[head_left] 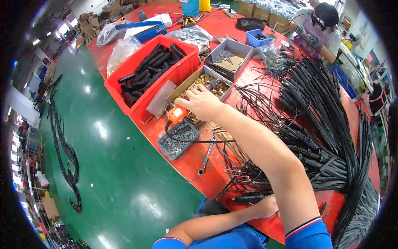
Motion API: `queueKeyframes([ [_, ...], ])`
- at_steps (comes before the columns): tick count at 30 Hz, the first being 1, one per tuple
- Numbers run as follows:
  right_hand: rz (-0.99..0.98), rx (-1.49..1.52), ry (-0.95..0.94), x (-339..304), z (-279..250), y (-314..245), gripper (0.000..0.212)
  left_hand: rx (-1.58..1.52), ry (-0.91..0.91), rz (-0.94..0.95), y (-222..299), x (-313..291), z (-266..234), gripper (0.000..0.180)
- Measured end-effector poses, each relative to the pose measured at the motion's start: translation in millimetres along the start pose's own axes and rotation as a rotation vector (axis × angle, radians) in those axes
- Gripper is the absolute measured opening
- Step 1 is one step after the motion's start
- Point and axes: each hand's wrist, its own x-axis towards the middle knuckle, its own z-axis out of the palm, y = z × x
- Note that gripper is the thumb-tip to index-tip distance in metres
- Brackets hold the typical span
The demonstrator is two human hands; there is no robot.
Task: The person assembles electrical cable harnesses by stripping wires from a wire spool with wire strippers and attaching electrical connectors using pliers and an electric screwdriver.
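My right hand reaches over an open box of brass-coloured small parts. Its fingers curve over a corded power tool with an orange end; a dark grey end sticks out past the fingers. The tool's black cord loops down across the table. Low in the view, my left hand is closed at the table's near edge. Beside it lies a thick black cylindrical cable end. My right forearm hides part of the left hand's fingers, so what they hold cannot be made out.
A red bin holds black sleeves. Near it are a grey tray of small screws, a metal wrench and a box of pins. Bundled black cables cover the right side. Across the table sits a co-worker.
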Motion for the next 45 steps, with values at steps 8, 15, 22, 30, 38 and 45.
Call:
queueKeyframes([
  [8, 0.140, 0.095, -0.331, 0.0, 15.9, -1.4, 0.069, 0.261, -0.166, 0.123, 17.1, -15.6, -21.9, 0.039],
  [15, 0.236, 0.245, 0.060, -144.8, -122.4, -12.9, 0.046, -0.511, -0.114, -0.459, 94.7, -16.8, -29.2, 0.040],
  [22, 1.350, 0.664, 0.732, -398.4, -217.5, -99.0, 0.025, -0.727, -0.152, -0.500, 82.3, -12.2, -29.7, 0.031],
  [30, 1.675, 0.983, 0.848, -487.9, -173.7, -201.5, 0.025, -0.712, -0.099, -0.538, 89.0, -17.4, -17.6, 0.037],
  [38, 1.623, 1.654, 1.054, -457.1, -138.2, -186.3, 0.036, -0.661, -0.036, -0.521, 83.1, -24.5, -15.1, 0.051],
  [45, 1.555, 1.807, 1.067, -459.6, -122.4, -174.0, 0.034, -0.365, 0.127, -0.522, 94.3, -13.5, -0.3, 0.050],
])
